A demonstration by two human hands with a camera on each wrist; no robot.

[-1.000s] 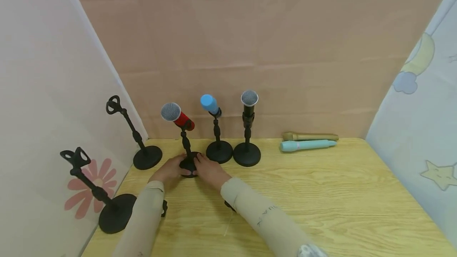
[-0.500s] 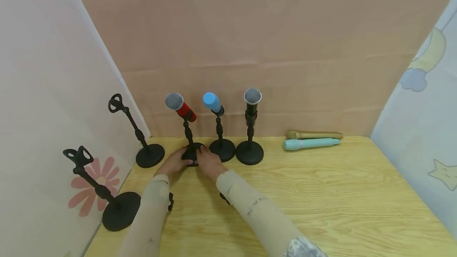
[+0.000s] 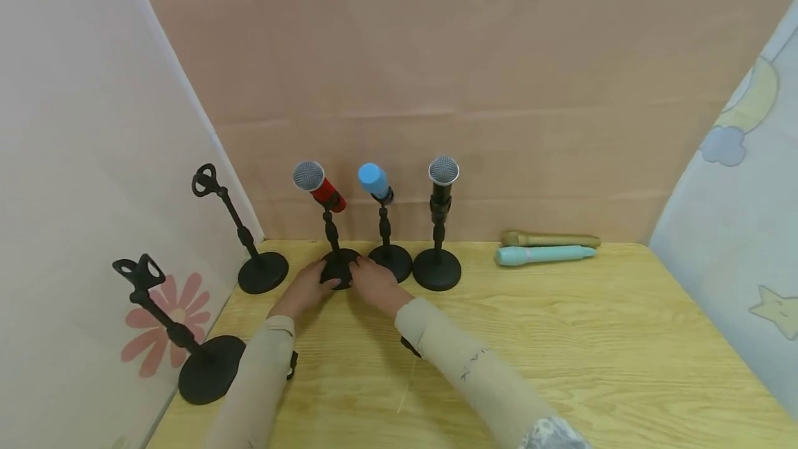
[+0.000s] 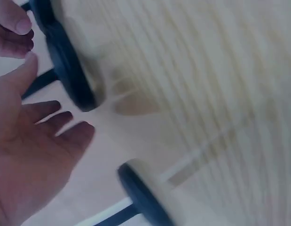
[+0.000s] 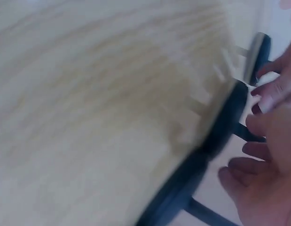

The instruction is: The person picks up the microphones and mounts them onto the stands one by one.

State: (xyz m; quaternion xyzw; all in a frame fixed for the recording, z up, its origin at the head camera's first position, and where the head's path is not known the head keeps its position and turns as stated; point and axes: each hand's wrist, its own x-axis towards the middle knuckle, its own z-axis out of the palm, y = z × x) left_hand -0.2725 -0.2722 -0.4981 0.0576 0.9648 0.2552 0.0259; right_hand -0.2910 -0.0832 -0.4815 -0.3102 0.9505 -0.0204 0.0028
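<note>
A red microphone [image 3: 327,191] with a silver mesh head sits tilted in the clip of a black desk stand [image 3: 337,270]. My left hand [image 3: 303,289] is at the left of this stand's round base, fingers loosely spread; in the left wrist view they stand apart from the base [image 4: 70,70]. On the base's right side is my right hand [image 3: 380,287], its fingers relaxed and slightly bent near the edge in the right wrist view. Neither hand visibly grips it. Close to the right stand a blue microphone [image 3: 373,180] and a black microphone [image 3: 442,186], each on its own stand.
Two stands without microphones, a far one [image 3: 263,272] and a nearer one [image 3: 212,369], are by the left wall. A gold microphone [image 3: 548,239] and a turquoise microphone [image 3: 545,255] lie at the back right of the wooden table [image 3: 561,352].
The red microphone's stand has shifted back, in line with the blue and black ones. Both hands followed it, and the right hand has since drawn slightly to the right.
</note>
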